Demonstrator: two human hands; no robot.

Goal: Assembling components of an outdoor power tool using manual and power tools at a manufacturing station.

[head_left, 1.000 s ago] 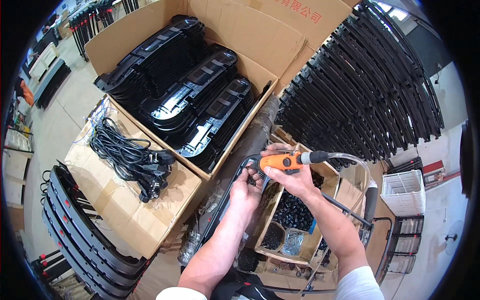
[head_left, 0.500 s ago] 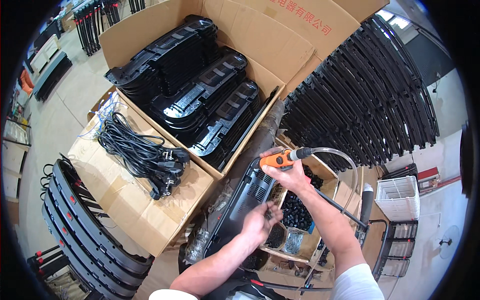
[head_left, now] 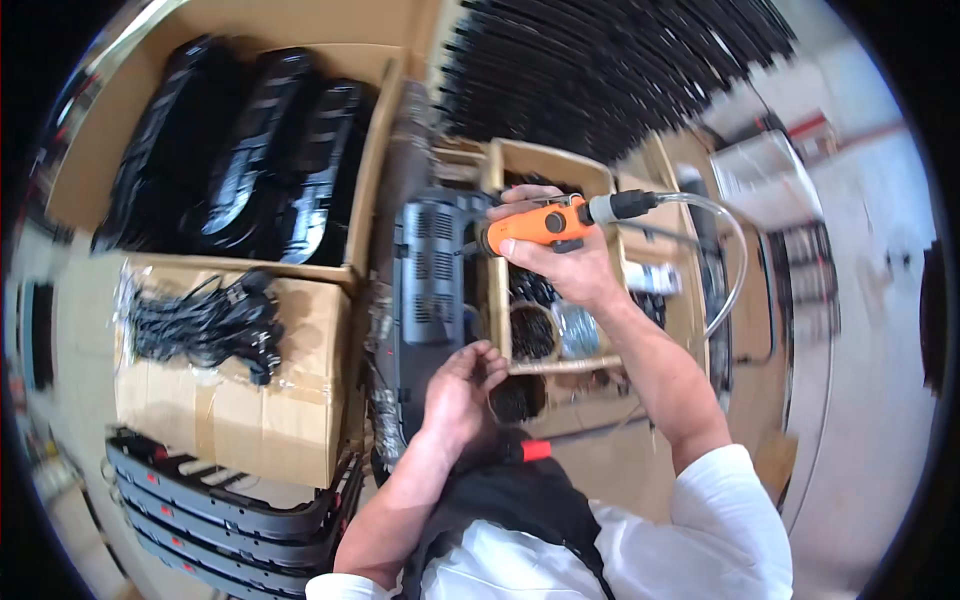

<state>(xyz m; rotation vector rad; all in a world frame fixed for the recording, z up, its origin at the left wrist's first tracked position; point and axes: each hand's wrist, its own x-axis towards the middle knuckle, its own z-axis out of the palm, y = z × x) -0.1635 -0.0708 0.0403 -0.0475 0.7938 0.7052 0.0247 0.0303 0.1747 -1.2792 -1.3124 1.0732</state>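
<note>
My right hand (head_left: 572,272) is wrapped round an orange power screwdriver (head_left: 540,228) with a black and grey rear end and a clear hose. The tool points left, with its tip beside the right edge of a long dark plastic panel (head_left: 430,270) that has rows of vent slots. My left hand (head_left: 462,392) hovers over the panel's near part, fingers curled in; what they hold, if anything, is hidden. Right of the panel, a wooden tray (head_left: 498,310) holds a round tub of dark small parts (head_left: 532,330) and a heap of silvery screws (head_left: 578,330).
At the left, a cardboard box (head_left: 368,190) holds stacked black plastic panels. Bundled black power cords (head_left: 205,325) lie on another carton (head_left: 240,420). Curved grey frames (head_left: 215,515) are stacked near left. Black frames (head_left: 620,80) stand at the back; a white crate (head_left: 765,180) is far right.
The whole view has turned, so the panel now runs nearly straight away from me. My left hand has drawn back from the vents, and its fingers have curled. My right hand still holds the screwdriver.
</note>
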